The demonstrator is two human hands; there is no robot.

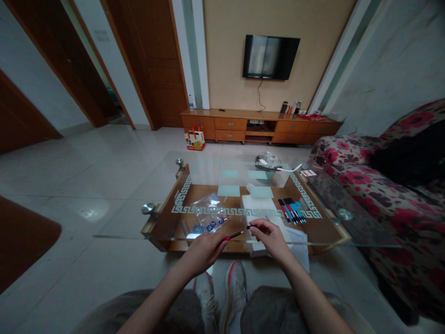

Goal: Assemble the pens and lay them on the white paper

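Observation:
My left hand (207, 251) is closed round a pen (235, 235) with a red part near my fingers and a dark front end pointing right. Facing that tip, my right hand (268, 235) pinches a small black pen cap (249, 227). A short gap separates the cap from the pen tip. Both hands are above the near edge of the glass coffee table (132, 218). To the right on the glass lies a row of several pens (291, 210), some red and some blue. A clear plastic bag (210, 213) with blue round marks lies left of centre.
A white box (259, 208) shows beneath the glass near my right hand. A bin with a plastic liner (267, 161) stands beyond the table. The flowered sofa (368, 162) borders the right side; a paper bag (195, 139) stands by the TV cabinet (229, 124).

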